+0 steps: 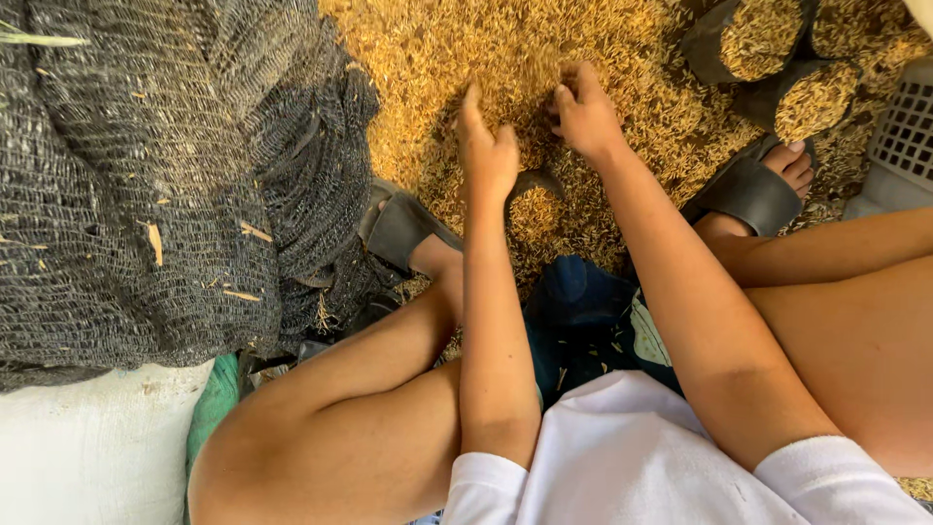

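Right now, this is how things lie.
Husks: a wide yellow heap of husks (486, 58) covers the floor in front of the person, under and all around both hands.
Left hand: the left hand (488, 146) lies flat on the husks, fingers loose and spread, gripping nothing.
Right hand: the right hand (586, 115) is just beside it, a bit farther out, fingers bent down and pressed into the husks; it is open too, not shut on anything.
Gap: a little dark dip in the heap shows between the two hands.
Dark piece: a small curved dark piece (537, 182) sticks out of the husks, just beside the left hand; what it is cannot be told.
Bags: small black bags (753, 39) full of husks stand well off, past the right hand.
Net: a black net (146, 175) lies bunched up beside the heap, off to the left.
Sandals: the feet wear dark sandals (748, 194), one on each side of the arms.
Crate: a pale crate (909, 131) peeks in at the right edge.
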